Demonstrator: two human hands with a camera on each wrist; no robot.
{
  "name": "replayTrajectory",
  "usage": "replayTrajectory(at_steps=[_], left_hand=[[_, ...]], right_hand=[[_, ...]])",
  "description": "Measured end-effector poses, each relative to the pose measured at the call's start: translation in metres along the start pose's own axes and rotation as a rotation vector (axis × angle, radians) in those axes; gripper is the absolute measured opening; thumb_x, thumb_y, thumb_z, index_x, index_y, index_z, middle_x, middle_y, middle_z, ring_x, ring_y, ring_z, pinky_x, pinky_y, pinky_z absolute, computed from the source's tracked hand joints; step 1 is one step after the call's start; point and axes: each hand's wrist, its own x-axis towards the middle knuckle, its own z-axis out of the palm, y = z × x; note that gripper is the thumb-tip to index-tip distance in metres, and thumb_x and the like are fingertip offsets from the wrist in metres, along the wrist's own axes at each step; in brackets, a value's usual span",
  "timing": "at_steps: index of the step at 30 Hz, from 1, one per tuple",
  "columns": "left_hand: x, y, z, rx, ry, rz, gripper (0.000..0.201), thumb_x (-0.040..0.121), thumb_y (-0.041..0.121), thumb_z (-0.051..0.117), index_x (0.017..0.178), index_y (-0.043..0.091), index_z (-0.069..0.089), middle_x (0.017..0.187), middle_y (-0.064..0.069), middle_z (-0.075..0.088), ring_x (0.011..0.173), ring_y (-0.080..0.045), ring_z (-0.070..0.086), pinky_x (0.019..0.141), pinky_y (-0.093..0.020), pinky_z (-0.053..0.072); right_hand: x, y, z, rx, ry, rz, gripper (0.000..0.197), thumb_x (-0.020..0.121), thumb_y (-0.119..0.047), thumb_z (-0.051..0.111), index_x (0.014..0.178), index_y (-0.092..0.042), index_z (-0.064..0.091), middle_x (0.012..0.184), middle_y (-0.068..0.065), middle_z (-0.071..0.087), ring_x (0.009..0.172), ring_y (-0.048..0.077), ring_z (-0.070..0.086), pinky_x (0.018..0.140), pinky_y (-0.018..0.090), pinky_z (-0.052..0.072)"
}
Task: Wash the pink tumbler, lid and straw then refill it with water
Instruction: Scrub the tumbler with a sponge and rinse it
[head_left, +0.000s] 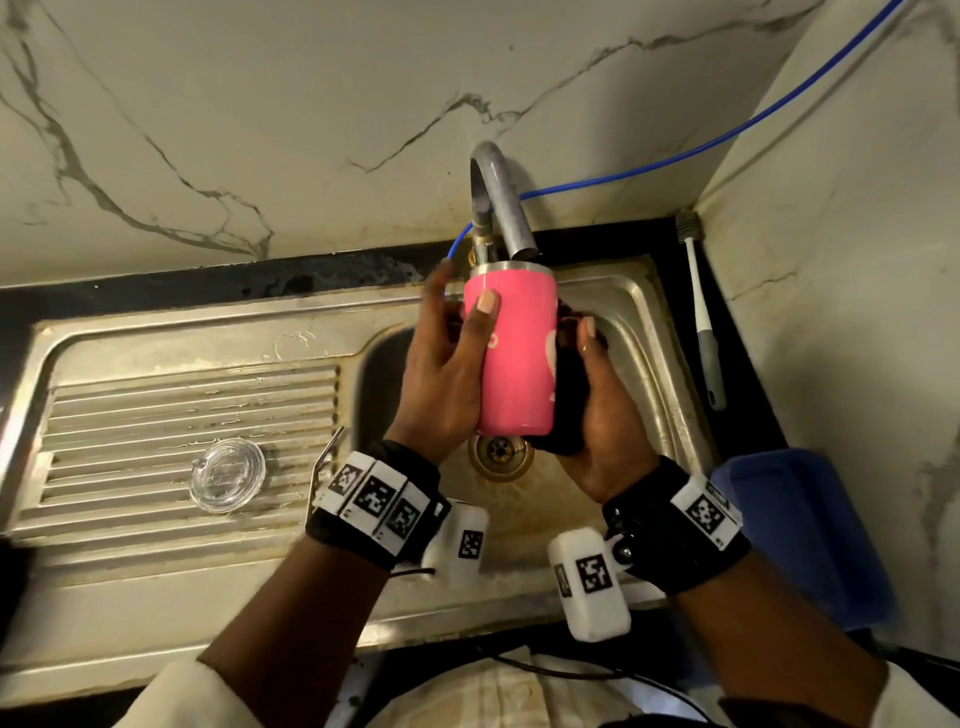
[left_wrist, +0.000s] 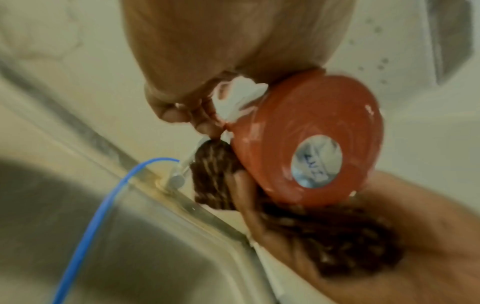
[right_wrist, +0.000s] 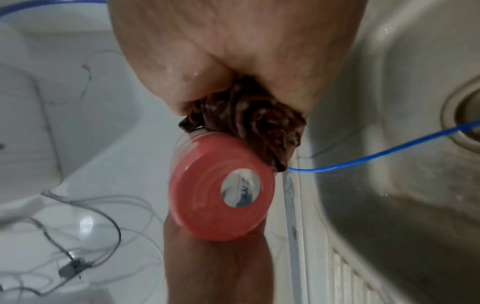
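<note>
Head overhead; wrists below tumbler (head_left: 511, 358)

Pink tumbler (head_left: 514, 353) is hiding most of the dark cloth (head_left: 569, 395) behind its right side; right hand's fingers (head_left: 589, 332) mostly tucked behind too. Tumbler's inside isn't showing. Both wrist views blurring; base sticker (left_wrist: 315, 161) text unreadable.

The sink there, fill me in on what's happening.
A person is washing a pink tumbler over the sink, under the faucet. The left hand grips its side; the right hand presses a dark scrubbing cloth against it. The clear lid lies on the drainboard. No water visibly runs.
</note>
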Motion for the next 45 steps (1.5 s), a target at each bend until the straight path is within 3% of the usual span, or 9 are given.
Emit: replayTrajectory(at_steps=[4,9,16,18,21,25,34,40,45], left_hand=[[-0.001,-0.004,-0.007,0.261,0.066,0.066,0.033,0.114,0.033,0.038,0.141,0.022,0.054,0.091,0.010,0.070,0.079,0.005,0.065,0.068,-0.009,0.045],[-0.013,0.008,0.016,-0.201,0.033,-0.219,0.061,0.090,0.053,0.073,0.133,0.018,0.048,0.111,0.001,0.075,0.096,-0.014,0.077,0.081,-0.037,0.064],[-0.015,0.007,0.015,-0.225,0.130,-0.089,0.068,0.070,0.039,0.096,0.125,0.027,0.058,0.119,-0.012,0.072,0.104,-0.032,0.074,0.087,-0.055,0.063],[-0.012,0.003,0.006,-0.038,0.076,0.072,0.072,0.061,0.052,0.093,0.124,0.041,0.060,0.135,-0.010,0.057,0.120,-0.033,0.064,0.096,-0.055,0.059],[-0.013,0.003,-0.004,0.048,-0.094,0.235,0.077,0.065,0.044,0.088,0.133,0.022,0.059,0.138,-0.017,0.050,0.126,-0.031,0.060,0.102,-0.048,0.056],[-0.014,0.010,-0.011,0.024,-0.148,0.351,0.087,0.067,0.021,0.097,0.138,-0.004,0.052,0.132,-0.014,0.064,0.123,-0.025,0.065,0.101,-0.038,0.056],[-0.006,-0.003,-0.026,0.162,-0.084,0.415,0.091,0.061,0.015,0.104,0.137,0.002,0.055,0.133,-0.009,0.065,0.126,-0.023,0.063,0.101,-0.033,0.053],[-0.012,-0.034,-0.033,0.173,-0.012,0.381,0.083,0.065,0.000,0.098,0.136,0.006,0.055,0.132,0.001,0.065,0.126,-0.014,0.063,0.100,-0.034,0.056],[-0.001,-0.049,-0.057,0.227,0.064,0.360,0.085,0.067,0.010,0.098,0.140,0.018,0.054,0.134,0.002,0.066,0.126,-0.024,0.064,0.100,-0.052,0.055]], right_hand=[[0.002,0.007,-0.004,-0.148,0.054,-0.146,0.064,0.097,-0.057,0.058,0.147,-0.017,0.058,0.138,0.011,0.069,0.130,0.030,0.065,0.113,0.061,0.047],[0.004,0.006,0.008,-0.370,0.022,-0.317,0.051,0.108,-0.047,0.050,0.146,-0.014,0.058,0.136,0.011,0.070,0.129,0.027,0.066,0.108,0.051,0.053],[0.018,-0.006,0.010,-0.329,-0.001,-0.131,0.055,0.106,-0.059,0.044,0.136,-0.019,0.066,0.126,0.010,0.075,0.121,0.027,0.071,0.105,0.049,0.055],[0.016,-0.008,0.006,-0.376,0.016,0.030,0.055,0.108,-0.060,0.041,0.108,-0.015,0.073,0.089,0.002,0.081,0.087,0.015,0.078,0.076,0.031,0.062],[0.009,-0.006,-0.005,-0.471,-0.030,0.153,0.055,0.111,-0.052,0.030,0.080,-0.017,0.059,0.046,-0.009,0.060,0.037,0.002,0.056,0.037,0.014,0.041],[0.002,0.003,-0.008,-0.485,-0.104,0.258,0.071,0.110,-0.059,0.028,0.099,-0.002,0.071,0.070,0.013,0.073,0.047,0.018,0.064,0.037,0.018,0.038],[0.001,0.004,-0.029,-0.184,0.033,0.224,0.060,0.107,-0.054,0.040,0.132,-0.007,0.067,0.085,0.010,0.073,0.056,0.016,0.067,0.040,0.021,0.043],[0.004,-0.003,-0.037,-0.129,0.064,0.193,0.054,0.106,-0.056,0.045,0.128,-0.017,0.074,0.127,0.015,0.074,0.115,0.030,0.072,0.102,0.044,0.053],[0.014,0.009,-0.036,-0.121,0.177,0.213,0.056,0.104,-0.059,0.044,0.123,-0.016,0.075,0.109,0.010,0.078,0.081,0.019,0.075,0.055,0.026,0.052]])
